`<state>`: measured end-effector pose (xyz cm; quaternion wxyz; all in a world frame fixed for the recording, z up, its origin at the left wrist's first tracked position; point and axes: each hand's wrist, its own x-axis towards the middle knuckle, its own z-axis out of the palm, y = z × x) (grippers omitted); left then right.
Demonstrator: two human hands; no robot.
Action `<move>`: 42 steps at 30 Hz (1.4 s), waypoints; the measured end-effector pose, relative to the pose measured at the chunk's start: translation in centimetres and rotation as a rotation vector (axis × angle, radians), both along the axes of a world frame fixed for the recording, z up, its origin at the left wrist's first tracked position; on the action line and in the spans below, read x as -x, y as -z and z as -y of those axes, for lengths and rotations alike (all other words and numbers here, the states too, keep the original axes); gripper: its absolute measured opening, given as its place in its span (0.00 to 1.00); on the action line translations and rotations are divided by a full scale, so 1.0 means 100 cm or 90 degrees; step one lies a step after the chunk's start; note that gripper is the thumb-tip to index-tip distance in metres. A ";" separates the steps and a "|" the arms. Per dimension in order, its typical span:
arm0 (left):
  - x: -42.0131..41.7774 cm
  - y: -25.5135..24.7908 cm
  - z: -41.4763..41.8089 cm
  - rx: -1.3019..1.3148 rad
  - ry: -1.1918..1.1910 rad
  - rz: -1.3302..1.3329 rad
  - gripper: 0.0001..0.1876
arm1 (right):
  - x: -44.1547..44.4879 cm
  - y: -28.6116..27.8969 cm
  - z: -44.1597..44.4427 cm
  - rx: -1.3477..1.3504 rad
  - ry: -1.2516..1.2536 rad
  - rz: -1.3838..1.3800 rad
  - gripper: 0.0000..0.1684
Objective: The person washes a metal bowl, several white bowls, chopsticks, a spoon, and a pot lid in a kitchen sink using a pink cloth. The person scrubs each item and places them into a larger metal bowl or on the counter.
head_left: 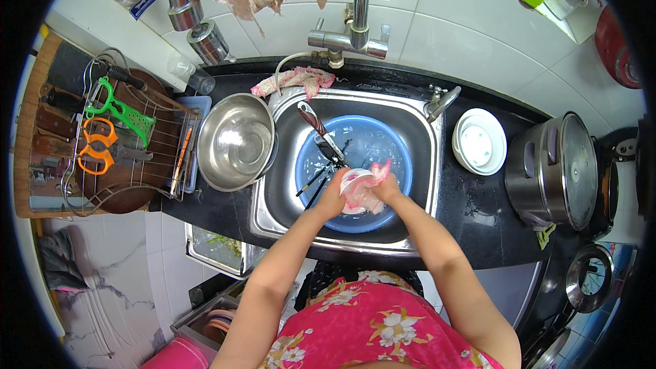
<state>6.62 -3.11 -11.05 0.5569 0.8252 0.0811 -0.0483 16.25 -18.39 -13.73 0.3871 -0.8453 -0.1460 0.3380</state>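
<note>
My left hand (334, 196) grips a small white bowl (353, 178) with a reddish pattern, tilted over the water. Bunched in my right hand (388, 189) is a pink-and-white cloth (365, 196), which presses against the bowl. Both hands are above a round blue basin (405, 164) of water, set inside a stainless steel sink (433, 189). A utensil with a brown-and-white handle (312, 119) leans in the basin, its lower end among dark utensils and chopsticks (310, 183). Part of the bowl is hidden by the cloth and my fingers.
Left of the sink stand a steel mixing bowl (236, 138) and a wire rack (128, 164) with orange-handled scissors (96, 146) and a green peeler (120, 110). On the right are stacked white bowls (479, 143) and a lidded steel pot (538, 169). A chrome faucet (353, 38) rises behind.
</note>
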 end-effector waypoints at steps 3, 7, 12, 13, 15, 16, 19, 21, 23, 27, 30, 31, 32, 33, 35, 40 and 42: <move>-0.028 -0.040 0.012 -0.211 0.111 -0.218 0.28 | -0.005 -0.023 0.004 0.096 -0.183 0.219 0.17; -0.041 -0.038 0.023 -0.440 0.153 -0.218 0.25 | 0.010 -0.038 -0.010 0.152 -0.105 0.269 0.14; -0.004 0.015 0.023 -0.185 -0.249 -0.171 0.23 | 0.001 0.020 0.010 0.137 0.104 0.030 0.22; 0.001 0.028 0.029 -0.048 -0.304 -0.182 0.25 | 0.000 0.041 0.015 0.110 0.161 -0.054 0.21; 0.006 0.048 0.042 0.230 -0.411 -0.194 0.28 | 0.000 0.055 0.016 -0.012 0.230 -0.241 0.18; 0.007 0.050 0.045 0.282 -0.440 -0.194 0.31 | -0.004 0.045 0.013 0.025 0.205 -0.281 0.19; 0.013 0.051 0.046 0.273 -0.413 -0.180 0.34 | -0.010 0.002 -0.001 0.226 -0.015 -0.103 0.22; 0.009 0.035 0.050 0.313 -0.379 -0.277 0.31 | -0.006 0.003 -0.008 0.343 -0.101 0.153 0.25; 0.003 0.014 0.053 0.368 -0.346 -0.346 0.28 | 0.007 0.027 -0.019 0.414 -0.080 0.445 0.27; 0.006 0.009 0.048 0.423 -0.362 -0.384 0.33 | 0.037 -0.016 -0.042 0.163 0.000 0.241 0.30; 0.016 0.064 0.032 0.476 -0.349 -0.323 0.32 | 0.046 -0.005 -0.047 -0.046 -0.018 0.227 0.30; 0.009 0.061 0.038 0.503 -0.346 -0.377 0.32 | 0.047 0.021 -0.039 -0.110 -0.014 0.260 0.31; 0.000 0.050 0.042 0.525 -0.346 -0.430 0.32 | 0.053 0.046 -0.036 -0.162 0.065 0.389 0.21; 0.003 0.048 0.038 0.546 -0.376 -0.479 0.32 | 0.055 0.038 -0.037 -0.144 0.004 0.234 0.17; 0.010 0.050 0.033 0.521 -0.425 -0.457 0.33 | 0.047 -0.014 -0.028 -0.097 -0.118 -0.062 0.11; -0.002 0.014 0.045 0.335 -0.416 -0.463 0.30 | 0.016 -0.041 0.002 0.088 -0.477 -0.046 0.03; 0.001 0.027 0.043 0.347 -0.408 -0.448 0.29 | 0.016 -0.045 0.000 0.204 -0.546 0.063 0.06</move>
